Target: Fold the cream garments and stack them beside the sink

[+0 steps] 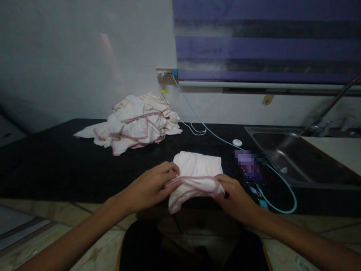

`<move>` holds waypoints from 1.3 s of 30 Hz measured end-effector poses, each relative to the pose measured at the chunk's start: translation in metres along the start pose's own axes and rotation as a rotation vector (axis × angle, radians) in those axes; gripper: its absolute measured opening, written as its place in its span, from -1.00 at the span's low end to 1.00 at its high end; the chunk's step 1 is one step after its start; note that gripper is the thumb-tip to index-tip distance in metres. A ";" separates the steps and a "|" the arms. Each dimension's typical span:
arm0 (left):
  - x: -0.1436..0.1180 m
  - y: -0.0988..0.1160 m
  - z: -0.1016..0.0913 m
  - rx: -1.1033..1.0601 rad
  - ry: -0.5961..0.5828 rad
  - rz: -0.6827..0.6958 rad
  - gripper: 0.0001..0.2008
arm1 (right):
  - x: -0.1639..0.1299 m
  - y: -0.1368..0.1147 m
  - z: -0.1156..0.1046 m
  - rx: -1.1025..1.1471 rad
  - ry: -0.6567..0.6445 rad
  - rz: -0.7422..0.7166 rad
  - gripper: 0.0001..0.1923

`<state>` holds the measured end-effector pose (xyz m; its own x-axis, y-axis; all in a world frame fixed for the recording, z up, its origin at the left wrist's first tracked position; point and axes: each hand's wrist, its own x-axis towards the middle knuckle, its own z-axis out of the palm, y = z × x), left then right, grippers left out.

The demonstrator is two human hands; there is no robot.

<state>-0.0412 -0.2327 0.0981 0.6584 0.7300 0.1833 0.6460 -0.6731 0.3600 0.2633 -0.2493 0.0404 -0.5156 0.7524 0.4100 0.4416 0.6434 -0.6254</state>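
Observation:
A white cloth with pink edging (194,187) is pinched between my two hands at the front edge of the dark counter, its lower left corner hanging down. My left hand (159,180) grips its left side, thumb below and fingers above. On the right side my right hand (232,195) is closed on the same cloth. Just behind it lies a folded white cloth (199,162), partly covered by the held one; whether the two are separate pieces I cannot tell. Farther back on the left, similar white cloths with pink edging sit in a loose pile (141,122).
On the black counter (84,169), a phone (251,167) lies right of my right hand. A teal cable (214,133) runs from the wall socket (167,76) past a small white round object (237,143). A metal sink (299,154) with a faucet (329,103) is at right.

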 end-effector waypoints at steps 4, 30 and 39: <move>0.023 -0.006 0.002 -0.007 0.101 -0.042 -0.75 | 0.014 0.005 0.001 -0.043 0.117 0.117 -0.57; 0.029 -0.008 0.032 0.342 0.153 -0.111 -0.78 | 0.017 0.022 0.019 -0.210 0.259 0.317 -0.81; 0.025 -0.015 0.037 0.293 0.005 0.285 -0.60 | 0.015 0.023 0.025 -0.285 0.210 0.269 -0.88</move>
<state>-0.0205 -0.2090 0.0635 0.8256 0.5095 0.2426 0.5212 -0.8532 0.0183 0.2474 -0.2266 0.0161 -0.2078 0.8918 0.4019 0.7395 0.4121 -0.5323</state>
